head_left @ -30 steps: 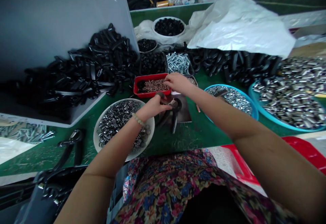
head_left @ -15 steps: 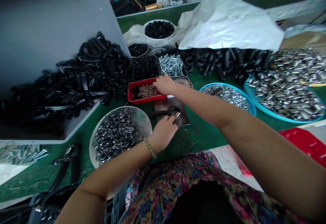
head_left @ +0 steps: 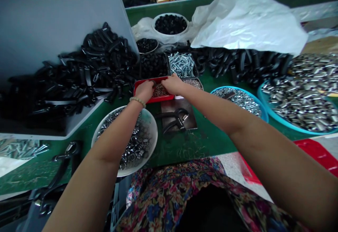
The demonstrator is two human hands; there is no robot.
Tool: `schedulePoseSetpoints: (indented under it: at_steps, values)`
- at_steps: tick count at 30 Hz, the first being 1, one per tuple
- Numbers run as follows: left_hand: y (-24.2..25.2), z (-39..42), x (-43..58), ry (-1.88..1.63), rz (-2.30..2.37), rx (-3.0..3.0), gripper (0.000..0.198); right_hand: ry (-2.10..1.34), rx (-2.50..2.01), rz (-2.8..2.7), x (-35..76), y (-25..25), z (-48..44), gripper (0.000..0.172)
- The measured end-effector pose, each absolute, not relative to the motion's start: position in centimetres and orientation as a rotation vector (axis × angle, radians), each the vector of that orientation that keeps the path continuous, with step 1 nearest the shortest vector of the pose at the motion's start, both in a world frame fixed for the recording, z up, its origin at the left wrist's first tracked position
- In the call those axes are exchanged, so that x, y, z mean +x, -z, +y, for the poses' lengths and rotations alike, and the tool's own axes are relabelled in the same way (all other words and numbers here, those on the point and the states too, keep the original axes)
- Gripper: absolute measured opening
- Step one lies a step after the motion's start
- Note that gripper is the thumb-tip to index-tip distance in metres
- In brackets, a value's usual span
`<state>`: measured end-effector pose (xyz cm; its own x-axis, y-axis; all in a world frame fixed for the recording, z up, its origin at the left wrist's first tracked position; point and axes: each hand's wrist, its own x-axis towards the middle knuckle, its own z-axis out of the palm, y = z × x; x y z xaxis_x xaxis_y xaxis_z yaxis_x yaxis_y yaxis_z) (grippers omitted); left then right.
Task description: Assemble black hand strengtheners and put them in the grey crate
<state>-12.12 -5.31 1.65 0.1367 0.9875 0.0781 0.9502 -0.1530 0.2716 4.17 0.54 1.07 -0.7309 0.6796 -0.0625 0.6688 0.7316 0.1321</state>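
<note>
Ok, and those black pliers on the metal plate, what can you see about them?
The pliers lie flat on a dark metal plate. They have two curved black handles, spread apart, that look like rubber or plastic. A small silvery grip sits at their right end. Only the plate touches them; no hand does.

Even, fairly dim indoor light around the fingers (head_left: 171, 81), with soft shadows just under them on the red tray (head_left: 163, 99). Pale glare on the plastic sheet (head_left: 245, 24) beyond the fingers. Wide-angle bowing and mild softness toward the frame edges, well away from the fingers.
</note>
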Motion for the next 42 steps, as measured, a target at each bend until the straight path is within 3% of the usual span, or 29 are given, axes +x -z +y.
schedulePoseSetpoints:
  at_steps: [5,15,25,31,34,38,42]
  values:
    - [-2.1,-5.8,-12.6,-0.583,1.895,2.156,0.027,-0.113,1.123,2.741,4.0,-1.6,0.3,0.024]
    - [1.5,-14.9,-7.1,-0.827,1.438,1.784,0.014,0.127,1.167,2.944,5.1,-0.2,0.6,0.031]
    - [1.3,-15.6,-5.3,-0.555,1.557,2.12,0.02,-0.033,1.086,2.717,4.0,-1.9,-0.1,0.029]
    - [1.1,-16.0,-4.8,-0.212,1.487,2.585,0.019,0.008,1.149,2.966,4.9,-2.7,-0.1,0.026]
    - [1.4,-16.4,-5.3,-0.228,1.396,2.663,0.022,0.273,1.328,3.077,7.8,-3.1,-1.7,0.02]
    - [2.3,-17.1,-6.5,-0.411,1.342,2.602,0.027,0.995,1.432,3.039,13.3,-2.1,-6.7,0.019]
    - [2.9,-17.4,-7.1,-0.422,1.299,2.611,0.032,1.107,1.651,2.811,16.9,0.2,-10.5,0.014]
